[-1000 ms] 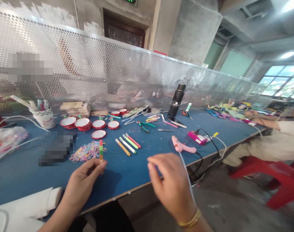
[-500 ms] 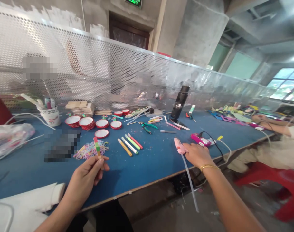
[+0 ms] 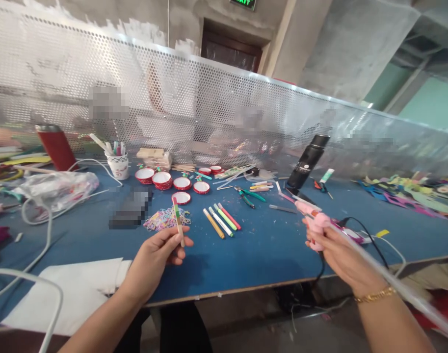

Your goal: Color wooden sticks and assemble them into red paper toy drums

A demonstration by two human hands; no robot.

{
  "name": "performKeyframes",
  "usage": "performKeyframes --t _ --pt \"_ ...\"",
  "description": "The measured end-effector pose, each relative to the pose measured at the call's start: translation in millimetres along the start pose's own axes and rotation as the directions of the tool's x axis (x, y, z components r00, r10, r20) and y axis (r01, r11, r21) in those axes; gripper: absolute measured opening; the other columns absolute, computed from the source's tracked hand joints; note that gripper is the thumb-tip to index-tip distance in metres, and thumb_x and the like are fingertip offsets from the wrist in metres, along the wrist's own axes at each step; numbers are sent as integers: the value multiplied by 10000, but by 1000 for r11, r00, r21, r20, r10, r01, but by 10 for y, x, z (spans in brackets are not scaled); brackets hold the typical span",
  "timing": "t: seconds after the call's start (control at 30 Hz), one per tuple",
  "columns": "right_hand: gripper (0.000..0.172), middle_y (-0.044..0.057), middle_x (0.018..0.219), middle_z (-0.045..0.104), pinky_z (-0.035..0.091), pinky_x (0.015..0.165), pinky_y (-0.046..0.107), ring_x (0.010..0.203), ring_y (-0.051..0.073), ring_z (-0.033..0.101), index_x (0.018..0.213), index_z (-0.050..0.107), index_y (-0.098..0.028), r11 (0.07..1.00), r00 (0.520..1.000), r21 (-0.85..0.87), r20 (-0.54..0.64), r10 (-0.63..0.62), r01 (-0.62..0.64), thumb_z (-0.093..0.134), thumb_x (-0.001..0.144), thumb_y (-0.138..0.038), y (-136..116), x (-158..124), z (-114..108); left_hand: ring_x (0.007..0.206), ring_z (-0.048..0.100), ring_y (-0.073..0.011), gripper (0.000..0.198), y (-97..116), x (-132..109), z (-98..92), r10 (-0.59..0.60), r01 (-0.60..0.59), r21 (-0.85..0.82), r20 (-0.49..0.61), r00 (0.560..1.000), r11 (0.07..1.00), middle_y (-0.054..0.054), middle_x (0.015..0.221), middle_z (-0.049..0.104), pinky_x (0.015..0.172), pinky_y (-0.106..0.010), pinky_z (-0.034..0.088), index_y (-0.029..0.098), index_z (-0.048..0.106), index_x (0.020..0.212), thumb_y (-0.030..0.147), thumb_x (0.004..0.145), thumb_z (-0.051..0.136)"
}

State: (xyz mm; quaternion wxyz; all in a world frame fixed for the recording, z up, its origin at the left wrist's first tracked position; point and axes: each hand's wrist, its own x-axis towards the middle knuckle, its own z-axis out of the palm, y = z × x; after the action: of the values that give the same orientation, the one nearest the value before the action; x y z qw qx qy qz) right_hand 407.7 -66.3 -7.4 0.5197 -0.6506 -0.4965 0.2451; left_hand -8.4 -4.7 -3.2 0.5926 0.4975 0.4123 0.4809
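Observation:
Between the thumb and fingers of my left hand (image 3: 165, 250) a wooden craft stick (image 3: 178, 221) stands nearly upright, its upper part coloured red, green and brown. Behind it on the blue table lies a heap of small pastel rubber bands (image 3: 159, 219). My right hand (image 3: 337, 250) grips the handle of a pink glue gun (image 3: 314, 215), held above the table with its nozzle pointing left. A long clear glue stick (image 3: 385, 274) runs out of its back over my wrist. Several markers (image 3: 224, 219) lie side by side between my hands.
Red-rimmed round lids (image 3: 181, 183) and a cup of pens (image 3: 118, 165) stand at the back. Green-handled pliers (image 3: 248, 196) lie mid-table. A black bottle (image 3: 306, 164) is behind the glue gun. White cloth (image 3: 72, 289) lies front left, near loose white cables (image 3: 49, 235).
My right hand has lifted the glue gun off the table and turned it, so the glue stick now trails toward me at right. The view has swung left; my left hand still holds the craft stick.

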Motion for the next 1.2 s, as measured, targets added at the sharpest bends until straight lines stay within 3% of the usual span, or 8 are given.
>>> performKeyframes --t 0.07,0.23,0.4,0.5,0.63,0.8,0.97,1.2 --pt "378 75 1136 622 554 741 339 883 195 611 1070 658 -278 962 1000 272 -4 12 -10 707 768 -499 -192 -98 116 562 501 -62 365 -10 2 -20 -3 3 -61 -2 1000 998 -39 854 714 503 -166 433 182 710 1051 435 791 744" --pt "426 73 1001 598 579 745 346 878 193 588 1164 665 -282 867 997 498 67 -23 -14 696 810 -517 -636 -426 524 546 460 -38 317 -4 7 -54 -30 28 -190 -9 999 981 -40 833 703 487 -137 387 159 725 960 408 773 780" --pt "435 62 1056 592 528 612 269 768 137 552 1183 660 -270 628 944 751 320 -78 -203 726 815 -491 -813 -787 1079 584 486 -53 374 12 14 -74 -69 61 -253 -22 997 966 -52 865 692 462 -126 367 161 728 982 423 731 815" --pt "356 85 1102 600 463 552 251 674 104 521 1176 651 -255 594 872 754 460 -168 -283 623 902 -481 -863 -953 1366 557 452 -40 363 10 29 -83 -81 75 -260 -12 997 963 -35 786 655 449 -116 338 145 735 925 431 719 823" --pt "377 35 756 590 372 515 242 539 88 479 1205 621 -217 624 779 713 573 -255 -320 429 1002 -470 -924 -1076 1574 513 397 -28 350 10 39 -90 -86 87 -250 16 996 964 6 644 564 437 -108 305 138 743 904 428 725 821" --pt "373 75 922 599 380 544 255 633 105 503 1159 661 -198 565 803 741 556 -216 -362 514 959 -476 -955 -1128 1661 532 441 -33 358 22 24 -83 -92 91 -260 8 996 961 -10 696 600 437 -108 334 142 747 892 390 663 870" --pt "379 25 713 569 368 533 245 567 99 499 1164 627 -185 608 760 700 608 -232 -375 446 997 -472 -895 -1176 1714 532 450 -36 308 14 26 -79 -78 83 -263 31 996 961 -4 682 600 433 -108 354 141 737 805 366 651 879" --pt "376 6 684 548 354 513 234 548 88 487 1129 612 -179 634 759 688 607 -236 -353 455 994 -493 -864 -1196 1741 593 464 -59 300 27 43 -72 -56 63 -267 33 998 962 -4 686 585 453 -113 388 141 736 737 384 639 882"
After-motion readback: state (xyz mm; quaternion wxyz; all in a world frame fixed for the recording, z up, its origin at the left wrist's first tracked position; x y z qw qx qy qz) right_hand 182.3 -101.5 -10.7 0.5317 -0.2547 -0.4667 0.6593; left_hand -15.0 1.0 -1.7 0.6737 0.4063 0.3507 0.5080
